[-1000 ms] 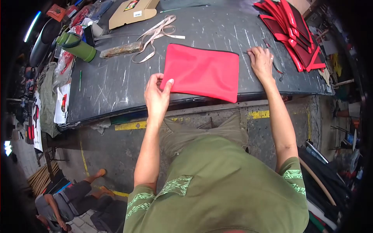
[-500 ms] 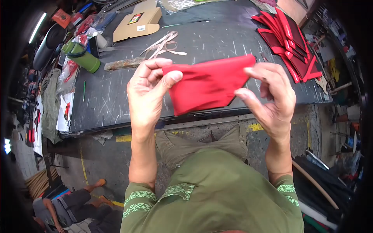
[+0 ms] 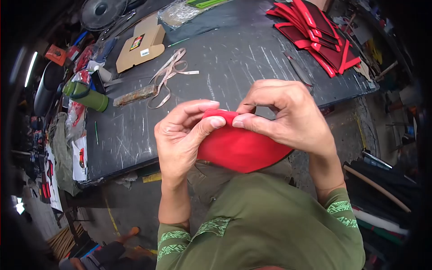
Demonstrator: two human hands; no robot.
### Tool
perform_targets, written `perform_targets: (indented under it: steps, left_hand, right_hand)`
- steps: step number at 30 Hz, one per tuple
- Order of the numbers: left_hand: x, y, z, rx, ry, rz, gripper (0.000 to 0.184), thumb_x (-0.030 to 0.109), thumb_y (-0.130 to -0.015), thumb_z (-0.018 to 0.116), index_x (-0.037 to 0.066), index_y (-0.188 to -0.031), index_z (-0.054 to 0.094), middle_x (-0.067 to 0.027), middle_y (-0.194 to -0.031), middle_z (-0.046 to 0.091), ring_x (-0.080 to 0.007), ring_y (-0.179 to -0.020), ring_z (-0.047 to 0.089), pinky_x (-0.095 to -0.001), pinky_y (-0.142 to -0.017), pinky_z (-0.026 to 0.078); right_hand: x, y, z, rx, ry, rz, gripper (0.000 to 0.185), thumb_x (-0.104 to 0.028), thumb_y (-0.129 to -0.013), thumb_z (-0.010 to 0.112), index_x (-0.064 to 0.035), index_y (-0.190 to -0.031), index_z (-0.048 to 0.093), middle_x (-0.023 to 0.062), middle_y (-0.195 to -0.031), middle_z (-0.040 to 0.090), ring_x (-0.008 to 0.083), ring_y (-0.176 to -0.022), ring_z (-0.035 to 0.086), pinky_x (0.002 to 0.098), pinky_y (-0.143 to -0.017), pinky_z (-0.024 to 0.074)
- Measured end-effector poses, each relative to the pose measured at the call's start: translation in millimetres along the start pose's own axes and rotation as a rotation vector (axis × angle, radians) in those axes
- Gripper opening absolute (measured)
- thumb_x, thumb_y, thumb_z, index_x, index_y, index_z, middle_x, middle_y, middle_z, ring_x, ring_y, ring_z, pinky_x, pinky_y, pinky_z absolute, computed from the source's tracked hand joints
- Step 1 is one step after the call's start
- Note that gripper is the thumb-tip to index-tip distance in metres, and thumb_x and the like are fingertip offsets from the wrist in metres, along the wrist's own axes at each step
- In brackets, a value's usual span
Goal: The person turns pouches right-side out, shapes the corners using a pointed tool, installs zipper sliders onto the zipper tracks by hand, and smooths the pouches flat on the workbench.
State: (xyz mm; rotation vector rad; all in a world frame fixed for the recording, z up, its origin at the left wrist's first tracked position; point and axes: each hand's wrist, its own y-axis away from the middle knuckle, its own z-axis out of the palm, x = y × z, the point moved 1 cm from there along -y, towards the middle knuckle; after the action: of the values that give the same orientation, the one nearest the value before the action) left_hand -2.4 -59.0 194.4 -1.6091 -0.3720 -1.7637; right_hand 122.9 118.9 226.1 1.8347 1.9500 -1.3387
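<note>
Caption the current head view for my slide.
Left grip and right grip pinch red fabric at a scuffed dark table.

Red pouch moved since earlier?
Yes, toward the wearer: the red pouch lay mostly on the table; held by left hand and right hand, it now reaches well past the near edge.

Worktop (image 3: pixel 225 58): bottle (image 3: pixel 96 100) at left edge, box (image 3: pixel 146 41) toward far left corner, tape (image 3: pixel 186 72) right of bottle, stacked fabric (image 3: pixel 327 53) along right edge; pouch (image 3: pixel 245 150) between hands (image 3: pixel 177 130).

Your right hand (image 3: pixel 288 114), on the table (image 3: pixel 135 139) a second ago, is pinching the red pouch (image 3: pixel 245 150) beside your left hand (image 3: pixel 177 135); the pouch is hanging nearer you, seemingly folding.
</note>
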Motion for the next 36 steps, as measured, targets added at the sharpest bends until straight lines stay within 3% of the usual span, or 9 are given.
perform_targets:
  steps: [5, 8, 13, 16, 36]
  left_hand:
    - [-23.8, -1.6, -3.6, -0.018, 0.016, -0.011, 0.023, -0.006, -0.087, 0.078, -0.005, -0.109, 0.073, -0.0143, -0.1, 0.077, -0.0165, -0.089, 0.073, -0.0284, -0.084, 0.06]
    - [-36.3, 8.7, -5.0, -0.033, 0.029, -0.099, 0.02, -0.006, -0.087, 0.077, -0.006, -0.107, 0.074, -0.0147, -0.1, 0.077, -0.0174, -0.09, 0.074, -0.0292, -0.085, 0.06]
    - [-48.9, 28.6, -4.6, -0.041, 0.052, -0.058, 0.019, -0.006, -0.087, 0.077, -0.006, -0.106, 0.074, -0.0155, -0.1, 0.077, -0.0187, -0.09, 0.074, -0.0304, -0.084, 0.061]
    - [-52.2, 30.6, -3.1, -0.052, 0.027, -0.073, 0.018, -0.007, -0.087, 0.077, -0.006, -0.105, 0.074, -0.0157, -0.099, 0.076, -0.0191, -0.09, 0.074, -0.0304, -0.084, 0.061]
    - [-52.1, 37.9, 4.0, -0.089, 0.046, -0.073, 0.018, -0.005, -0.087, 0.077, -0.006, -0.104, 0.073, -0.0145, -0.101, 0.076, -0.0189, -0.095, 0.072, -0.0305, -0.085, 0.06]
  right_hand:
    - [4.1, 14.8, 8.0, 0.02, -0.06, 0.172, 0.015, -0.012, -0.083, 0.084, -0.0005, -0.085, 0.073, 0.0074, -0.077, 0.068, 0.018, -0.066, 0.061, 0.032, -0.061, 0.048]
    - [14.2, 31.7, 18.9, 0.029, -0.098, 0.115, 0.015, -0.01, -0.084, 0.082, -0.0001, -0.09, 0.072, 0.0081, -0.081, 0.067, 0.0173, -0.069, 0.061, 0.0329, -0.063, 0.0485]
    - [3.1, 47.4, 15.8, 0.1, -0.147, 0.247, 0.012, -0.006, -0.087, 0.077, -0.0001, -0.095, 0.071, 0.01, -0.088, 0.067, 0.0196, -0.072, 0.062, 0.0337, -0.064, 0.0488]
    - [4.5, 55.0, 13.0, -0.003, 0.033, 0.077, 0.01, -0.001, -0.088, 0.073, -0.0002, -0.097, 0.07, 0.011, -0.092, 0.066, 0.0226, -0.074, 0.063, 0.0343, -0.065, 0.0497]
    - [5.4, 62.7, 18.8, -0.016, -0.068, 0.083, 0.017, 0.002, -0.084, 0.075, -0.001, -0.1, 0.077, 0.0106, -0.084, 0.068, 0.0236, -0.073, 0.068, 0.0342, -0.063, 0.0524]
